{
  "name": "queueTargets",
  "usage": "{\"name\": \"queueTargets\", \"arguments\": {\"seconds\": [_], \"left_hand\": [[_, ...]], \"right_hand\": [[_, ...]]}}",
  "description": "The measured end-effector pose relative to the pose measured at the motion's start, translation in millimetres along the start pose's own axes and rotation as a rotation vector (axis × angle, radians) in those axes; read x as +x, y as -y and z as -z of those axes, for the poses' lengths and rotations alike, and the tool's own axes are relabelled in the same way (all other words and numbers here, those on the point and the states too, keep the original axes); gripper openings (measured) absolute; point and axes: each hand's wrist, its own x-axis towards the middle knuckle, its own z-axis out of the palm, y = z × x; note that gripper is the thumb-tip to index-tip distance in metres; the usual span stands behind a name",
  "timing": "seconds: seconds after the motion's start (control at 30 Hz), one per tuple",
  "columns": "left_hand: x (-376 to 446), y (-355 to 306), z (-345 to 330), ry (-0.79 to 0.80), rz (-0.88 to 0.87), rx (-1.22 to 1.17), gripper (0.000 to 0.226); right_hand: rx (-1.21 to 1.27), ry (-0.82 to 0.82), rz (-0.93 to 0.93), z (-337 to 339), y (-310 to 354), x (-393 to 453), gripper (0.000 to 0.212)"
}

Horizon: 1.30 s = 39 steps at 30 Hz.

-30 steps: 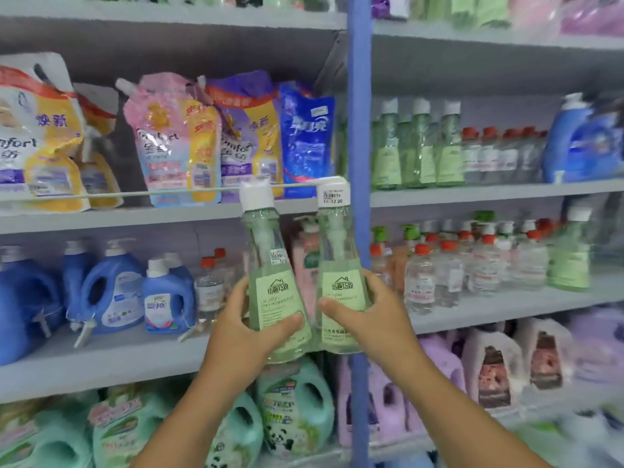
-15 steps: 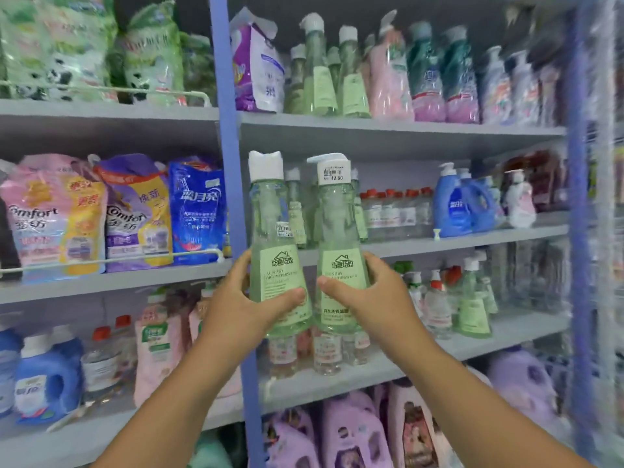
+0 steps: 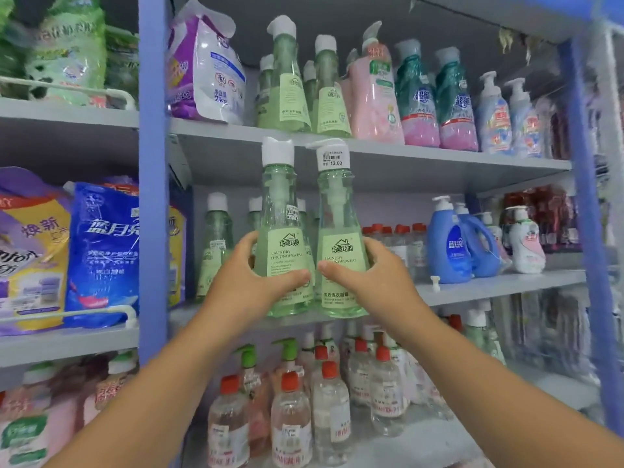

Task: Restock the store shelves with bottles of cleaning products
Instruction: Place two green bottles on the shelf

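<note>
I hold two clear green bottles with white caps and pale green labels, side by side in front of the shelves. My left hand [image 3: 251,282] grips the left green bottle [image 3: 280,214] round its lower body. My right hand [image 3: 373,280] grips the right green bottle [image 3: 337,217], which carries a price sticker on its cap. Both bottles stand upright, their bases level with the front edge of the middle shelf [image 3: 499,282]. Several matching green bottles [image 3: 216,244] stand on that shelf behind and to the left.
A blue upright post [image 3: 152,184] divides the shelving. The upper shelf [image 3: 439,157] holds green, pink and teal bottles. Blue detergent jugs [image 3: 452,244] and red-capped bottles [image 3: 401,244] stand right of my hands. Red-capped clear bottles [image 3: 290,423] fill the lower shelf. Refill pouches [image 3: 101,248] sit at left.
My view has risen and shifted right along the shelves. Both hands have carried the two bottles up and closer to the middle shelf, the grips unchanged.
</note>
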Motion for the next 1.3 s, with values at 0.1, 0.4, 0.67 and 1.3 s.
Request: {"name": "queueTargets", "arguments": {"seconds": [0.1,0.4,0.67,1.3], "left_hand": [[22,10,-21,0.023,0.067,0.045,0.110],[59,18,-74,0.037,0.217,0.132,0.126],[74,9,-101,0.079,0.317,0.326,0.108],[87,21,-107,0.004,0.271,0.396,0.071]], "right_hand": [[0.039,0.014,-0.052,5,-28,24,0.045],[-0.033,0.126,-0.120,28,-89,95,0.051],[-0.236,0.406,-0.134,45,-107,132,0.048],[-0.239,0.505,-0.147,49,-127,147,0.028]]}}
